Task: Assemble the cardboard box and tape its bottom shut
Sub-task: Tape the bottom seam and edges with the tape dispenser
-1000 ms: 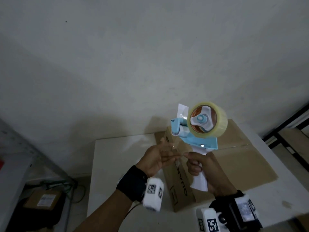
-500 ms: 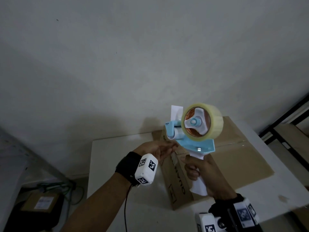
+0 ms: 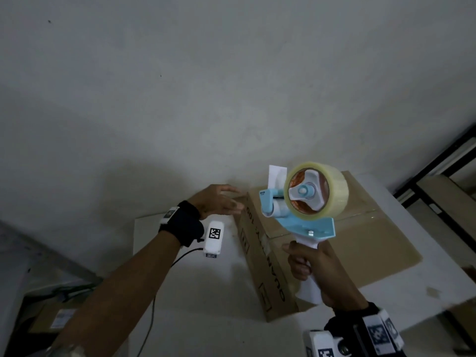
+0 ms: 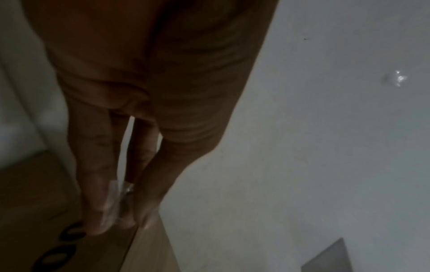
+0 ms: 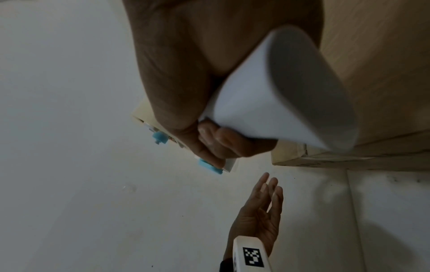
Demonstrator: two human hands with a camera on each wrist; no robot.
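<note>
Gripping the white handle of a tape dispenser (image 3: 304,202), the right hand (image 3: 313,269) is wrapping its fingers around the grip in the lower right of the head view, holding the tool upright above the cardboard box (image 3: 360,243). In the right wrist view the same hand (image 5: 209,92) is filling the upper middle of the frame, its curled fingers (image 5: 218,139) closing on the handle, with blue parts of the dispenser (image 5: 209,166) peeking out below them. A roll of clear tape (image 3: 332,186) is sitting on the dispenser's blue frame, right of centre in the head view, above and in front of the box top.

Left of the dispenser, the left hand (image 3: 219,202) is reaching with straight, relaxed fingers toward the box's upper left corner, holding nothing firmly. In the left wrist view the hand (image 4: 144,92) is stretching down the frame, its fingertips (image 4: 97,224) hovering at or touching the box (image 4: 35,211) edge in the lower left; a small clear scrap seems to be clinging between the fingers, though blur is hiding what it is.

The box is lying on a white table (image 3: 201,292), its seam running across the top, printed black lettering showing down its left side
</note>
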